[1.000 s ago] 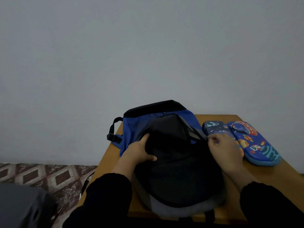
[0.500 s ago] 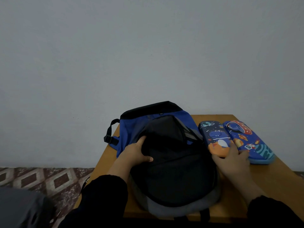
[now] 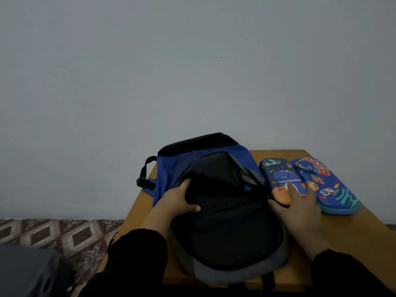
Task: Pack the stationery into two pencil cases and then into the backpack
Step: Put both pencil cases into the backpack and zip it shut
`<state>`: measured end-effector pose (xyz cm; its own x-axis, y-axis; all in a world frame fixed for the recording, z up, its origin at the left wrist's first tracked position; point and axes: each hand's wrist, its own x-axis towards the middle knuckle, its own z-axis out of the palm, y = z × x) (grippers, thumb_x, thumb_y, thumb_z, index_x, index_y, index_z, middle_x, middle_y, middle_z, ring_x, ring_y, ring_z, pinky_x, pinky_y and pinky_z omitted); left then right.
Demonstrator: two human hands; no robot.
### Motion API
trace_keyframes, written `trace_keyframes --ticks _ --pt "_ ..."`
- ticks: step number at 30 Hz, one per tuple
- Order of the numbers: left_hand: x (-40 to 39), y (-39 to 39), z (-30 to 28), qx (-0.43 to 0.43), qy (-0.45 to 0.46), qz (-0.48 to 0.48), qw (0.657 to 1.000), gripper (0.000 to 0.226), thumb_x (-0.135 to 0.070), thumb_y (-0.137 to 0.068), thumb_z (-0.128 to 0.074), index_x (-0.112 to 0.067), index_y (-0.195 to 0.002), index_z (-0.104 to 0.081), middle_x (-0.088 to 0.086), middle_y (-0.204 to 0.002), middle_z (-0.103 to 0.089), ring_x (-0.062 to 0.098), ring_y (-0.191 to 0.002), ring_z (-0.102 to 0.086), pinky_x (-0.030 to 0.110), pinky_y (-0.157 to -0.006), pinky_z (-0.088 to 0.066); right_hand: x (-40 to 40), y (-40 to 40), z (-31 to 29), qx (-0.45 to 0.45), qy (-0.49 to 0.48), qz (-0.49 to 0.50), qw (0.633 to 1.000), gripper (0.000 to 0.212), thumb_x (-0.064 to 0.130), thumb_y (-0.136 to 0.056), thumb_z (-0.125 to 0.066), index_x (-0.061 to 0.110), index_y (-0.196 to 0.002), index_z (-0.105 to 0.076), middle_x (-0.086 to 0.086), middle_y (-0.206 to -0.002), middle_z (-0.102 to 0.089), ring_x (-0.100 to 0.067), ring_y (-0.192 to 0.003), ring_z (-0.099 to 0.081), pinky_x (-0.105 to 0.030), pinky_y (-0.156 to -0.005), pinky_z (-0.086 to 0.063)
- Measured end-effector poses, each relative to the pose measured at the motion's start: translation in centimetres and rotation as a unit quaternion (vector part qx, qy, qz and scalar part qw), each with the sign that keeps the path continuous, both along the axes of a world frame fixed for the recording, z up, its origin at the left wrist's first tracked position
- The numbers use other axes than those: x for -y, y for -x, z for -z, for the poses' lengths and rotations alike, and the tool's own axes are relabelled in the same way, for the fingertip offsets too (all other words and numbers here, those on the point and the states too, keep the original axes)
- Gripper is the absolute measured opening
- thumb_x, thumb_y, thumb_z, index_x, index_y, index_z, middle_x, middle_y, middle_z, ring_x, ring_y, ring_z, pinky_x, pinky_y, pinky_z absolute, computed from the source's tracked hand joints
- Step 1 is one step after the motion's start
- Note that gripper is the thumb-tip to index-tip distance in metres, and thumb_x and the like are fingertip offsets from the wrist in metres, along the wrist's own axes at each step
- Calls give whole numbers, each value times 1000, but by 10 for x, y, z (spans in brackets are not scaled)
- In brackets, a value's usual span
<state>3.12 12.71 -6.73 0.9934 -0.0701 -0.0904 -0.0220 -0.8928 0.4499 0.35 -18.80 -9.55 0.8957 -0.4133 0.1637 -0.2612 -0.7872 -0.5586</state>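
Observation:
A blue, black and grey backpack (image 3: pixel 225 213) lies flat on the wooden table (image 3: pixel 353 239), its top opening facing away from me. My left hand (image 3: pixel 177 200) grips the edge of the opening on the left. Two closed blue space-print pencil cases lie side by side to the right. My right hand (image 3: pixel 297 206) is closed around the near end of the left pencil case (image 3: pixel 278 179), thumb under it and fingers on top. The right pencil case (image 3: pixel 327 185) lies flat beside it. No loose stationery shows.
A plain grey wall stands right behind the table. Patterned floor tiles (image 3: pixel 64 234) show at lower left, with a dark grey object (image 3: pixel 27 271) in the bottom left corner. A black strap buckle (image 3: pixel 145 181) hangs off the table's left edge.
My right hand left the backpack's right edge, moved right and took hold of the left pencil case's near end. My left hand stayed on the backpack opening.

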Motion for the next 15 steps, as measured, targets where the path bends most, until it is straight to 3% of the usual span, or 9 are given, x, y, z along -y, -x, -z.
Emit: trace_keyframes --ticks 11,15 --pt "2 0 -3 -5 6 8 1000 100 -36 -78 -74 -30 -152 -7 7 -146 -41 28 -130 -43 36 -105 -39 11 15 -16 152 -201 -22 967 66 48 -83 -67 26 -142 -46 -12 -140 -44 -31 -127 -42 -48 -101 -40" --pt "2 -2 -3 -16 -41 26 999 82 -39 -89 -61 -29 -151 -9 13 -144 -41 31 -130 -42 43 -111 -33 -3 34 -24 221 -208 -69 950 60 32 -81 -74 21 -137 -53 -8 -137 -49 -22 -127 -41 -37 -101 -38"
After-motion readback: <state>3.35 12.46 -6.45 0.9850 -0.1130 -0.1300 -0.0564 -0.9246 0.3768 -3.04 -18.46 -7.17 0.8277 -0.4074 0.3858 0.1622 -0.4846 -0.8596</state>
